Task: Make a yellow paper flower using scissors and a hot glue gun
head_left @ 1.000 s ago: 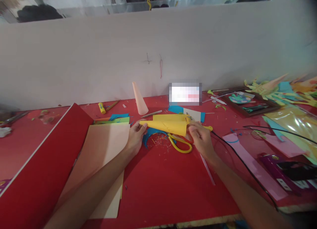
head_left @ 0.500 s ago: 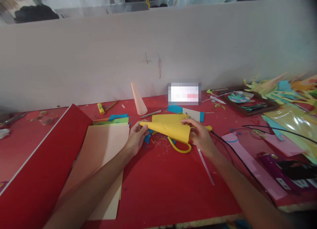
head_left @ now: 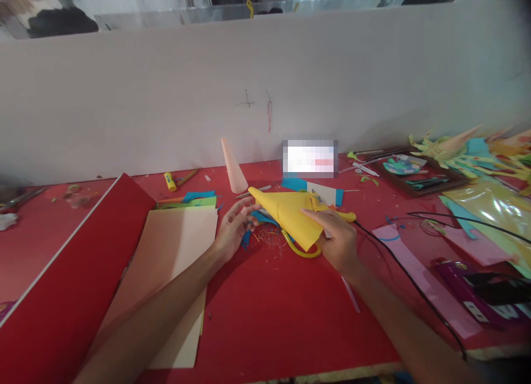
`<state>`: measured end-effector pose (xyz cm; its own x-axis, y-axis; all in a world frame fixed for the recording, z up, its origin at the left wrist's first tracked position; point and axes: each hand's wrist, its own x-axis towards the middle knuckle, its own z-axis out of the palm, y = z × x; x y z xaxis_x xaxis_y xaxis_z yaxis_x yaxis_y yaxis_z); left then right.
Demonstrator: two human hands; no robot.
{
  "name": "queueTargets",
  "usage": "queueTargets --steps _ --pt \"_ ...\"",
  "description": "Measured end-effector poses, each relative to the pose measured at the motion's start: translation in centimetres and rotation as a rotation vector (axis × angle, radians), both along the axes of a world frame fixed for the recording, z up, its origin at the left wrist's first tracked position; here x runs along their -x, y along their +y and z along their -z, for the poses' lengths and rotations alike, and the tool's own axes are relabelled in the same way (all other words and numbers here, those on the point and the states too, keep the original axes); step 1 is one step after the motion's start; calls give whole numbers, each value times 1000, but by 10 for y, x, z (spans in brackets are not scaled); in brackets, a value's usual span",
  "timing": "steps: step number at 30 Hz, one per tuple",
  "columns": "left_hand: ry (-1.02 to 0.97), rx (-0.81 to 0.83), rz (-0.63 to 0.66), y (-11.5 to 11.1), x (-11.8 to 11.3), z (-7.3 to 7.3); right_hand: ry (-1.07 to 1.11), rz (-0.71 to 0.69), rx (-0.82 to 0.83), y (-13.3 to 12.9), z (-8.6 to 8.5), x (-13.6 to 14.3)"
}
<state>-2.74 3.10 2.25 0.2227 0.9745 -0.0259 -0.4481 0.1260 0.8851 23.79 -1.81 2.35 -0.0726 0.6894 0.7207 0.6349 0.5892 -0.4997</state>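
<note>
Yellow paper cone [head_left: 290,212] swings away, its tip now just beyond my loose left hand [head_left: 233,232], so only my right hand [head_left: 342,241] holds it.

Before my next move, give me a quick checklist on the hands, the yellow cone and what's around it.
1. Right hand on the yellow cone: ok, at the wide end.
2. Left hand pinching the tip: not ok; the tip is uncovered.
3. Yellow cone's shape glued: cannot tell.
4. Scissors clear of the cone: not ok; their handle shows beneath it.
5. Peach cone standing apart from both hands: ok.
</note>
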Motion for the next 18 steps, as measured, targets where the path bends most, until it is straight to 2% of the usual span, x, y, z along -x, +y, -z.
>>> queueTargets --steps 2,6,14,18 --pt "31 -14 52 -2 -1 1 -93 -29 -81 0 -2 -1" --pt "82 -44 102 -4 -3 3 -200 -41 -143 0 -4 -2" --pt "84 -24 46 -2 -4 8 -269 -121 -157 -2 0 2" --pt "48 7 24 -1 -3 6 -225 -161 -140 -1 1 5"
